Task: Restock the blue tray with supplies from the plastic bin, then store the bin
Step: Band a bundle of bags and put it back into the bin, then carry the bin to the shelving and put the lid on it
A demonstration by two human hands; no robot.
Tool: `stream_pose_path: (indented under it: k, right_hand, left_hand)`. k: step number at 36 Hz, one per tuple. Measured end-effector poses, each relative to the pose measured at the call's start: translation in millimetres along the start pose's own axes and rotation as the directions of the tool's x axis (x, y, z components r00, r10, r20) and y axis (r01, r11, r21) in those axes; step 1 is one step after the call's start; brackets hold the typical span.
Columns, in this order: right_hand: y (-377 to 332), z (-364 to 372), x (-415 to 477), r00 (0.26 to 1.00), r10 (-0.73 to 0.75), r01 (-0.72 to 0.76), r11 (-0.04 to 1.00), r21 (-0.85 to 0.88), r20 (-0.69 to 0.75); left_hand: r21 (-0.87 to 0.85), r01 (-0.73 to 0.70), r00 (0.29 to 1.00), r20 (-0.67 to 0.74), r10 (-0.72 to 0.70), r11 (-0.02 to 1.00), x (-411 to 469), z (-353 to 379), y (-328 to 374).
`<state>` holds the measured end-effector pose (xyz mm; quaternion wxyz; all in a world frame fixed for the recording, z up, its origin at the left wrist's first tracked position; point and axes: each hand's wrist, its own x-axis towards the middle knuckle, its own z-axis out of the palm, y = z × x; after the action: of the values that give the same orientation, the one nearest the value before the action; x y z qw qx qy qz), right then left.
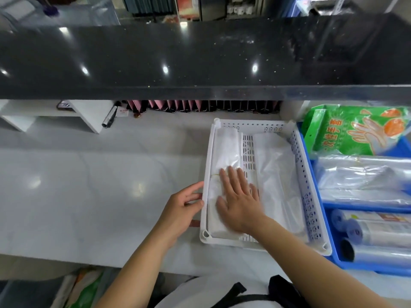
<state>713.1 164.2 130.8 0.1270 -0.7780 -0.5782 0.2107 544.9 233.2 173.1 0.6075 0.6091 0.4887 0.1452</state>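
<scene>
A white perforated plastic bin (304,181) sits on the white counter at the right of centre. Inside it lie two stacks of clear plastic bags: a left stack (224,147) and a right stack (275,170). My right hand (239,198) lies flat, fingers spread, on the left stack. My left hand (184,207) grips the bin's left rim with thumb and fingers. The blue tray (329,221) stands right against the bin's right side. It holds green glove packets (355,132), folded clear bags (364,176) and rolls of bags (378,232).
A raised black stone ledge (200,58) runs across the back above the counter. Under it stand a row of dark and pink folders (200,106), a silver cylinder (109,117) and a white shelf riser (55,114). Bags lie below the counter's front edge at the left.
</scene>
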Motion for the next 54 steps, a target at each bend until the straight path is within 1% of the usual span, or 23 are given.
stream_pose_path:
  k: [4,9,11,14,16,18,20,22,24,27,30,33,35,36,40,43,46,49,51,54]
  right_hand:
    - [5,7,7,0.999,0.010,-0.011,1.000,-0.023,-0.040]
    - [4,12,5,0.997,0.031,-0.034,0.998,-0.044,-0.065]
    - [1,7,7,0.998,0.058,-0.061,0.995,-0.078,-0.038]
    - [-6,-12,4,0.991,0.123,-0.117,0.987,-0.112,0.047]
    - [-16,-28,-6,0.986,0.159,-0.154,0.983,-0.104,0.050]
    - [-34,-37,-21,0.985,0.172,-0.173,0.982,-0.072,-0.025]
    - [-59,-39,-38,0.980,0.169,-0.168,0.986,0.017,-0.101]
    - [-89,-33,-55,0.977,0.142,-0.123,0.985,0.124,-0.159]
    - [-120,-20,-70,0.979,0.090,-0.053,0.979,0.195,-0.183]
    - [-164,11,-91,0.993,-0.008,0.036,0.971,0.236,-0.119]
    - [-197,47,-107,0.995,-0.087,0.075,0.968,0.241,0.040]
    - [-218,73,-114,0.975,-0.131,0.101,0.981,0.163,0.182]
    - [-231,83,-116,0.967,-0.130,0.104,0.987,0.123,0.221]
    - [-238,87,-116,0.964,-0.126,0.102,0.988,0.114,0.233]
    - [-266,101,-120,0.961,-0.095,0.062,0.989,0.132,0.261]
    - [-285,107,-123,0.972,-0.053,0.012,0.984,0.176,0.230]
    - [-295,113,-130,0.981,0.001,-0.038,0.981,0.192,0.193]
    - [-297,121,-143,0.984,0.065,-0.099,0.973,0.210,0.167]
    - [-297,126,-153,0.982,0.108,-0.140,0.967,0.213,0.154]
    - [-295,132,-171,0.976,0.158,-0.187,0.958,0.217,0.148]
  left_hand:
    - [-0.007,-0.047,0.999,0.025,0.047,0.999,2,-1,-1]
    - [-0.022,-0.060,0.996,0.065,0.061,0.998,-3,-2,0]
    - [0.024,-0.062,0.992,0.107,0.060,0.998,-5,-7,3]
    - [0.117,-0.067,0.985,0.165,0.047,0.991,-15,-21,3]
    - [0.126,-0.087,0.979,0.195,0.062,0.988,-26,-35,-3]
    - [0.111,-0.114,0.975,0.203,0.089,0.987,-42,-52,-13]
    - [0.109,-0.137,0.977,0.181,0.116,0.985,-58,-74,-27]
    - [0.125,-0.138,0.983,0.136,0.121,0.983,-76,-98,-43]
    - [0.169,-0.117,0.992,0.064,0.107,0.979,-95,-123,-64]
    - [0.211,-0.062,0.995,-0.060,0.076,0.976,-125,-158,-98]
    - [0.249,-0.020,0.989,-0.138,0.056,0.968,-155,-185,-129]
    - [0.318,0.038,0.985,-0.173,0.018,0.947,-181,-201,-160]
    - [0.335,0.090,0.983,-0.181,-0.030,0.938,-197,-207,-176]
    - [0.329,0.088,0.983,-0.179,-0.029,0.940,-204,-210,-185]
    - [0.303,0.014,0.985,-0.168,0.039,0.953,-227,-222,-207]
    - [0.328,-0.006,0.981,-0.180,0.069,0.945,-237,-234,-220]
    - [0.328,-0.001,0.986,-0.157,0.056,0.945,-241,-243,-229]
    - [0.332,0.023,0.994,-0.107,0.014,0.943,-239,-246,-241]
    - [0.356,0.046,0.997,-0.068,-0.023,0.934,-236,-246,-248]
    - [0.392,0.036,0.999,0.010,-0.044,0.919,-231,-241,-252]
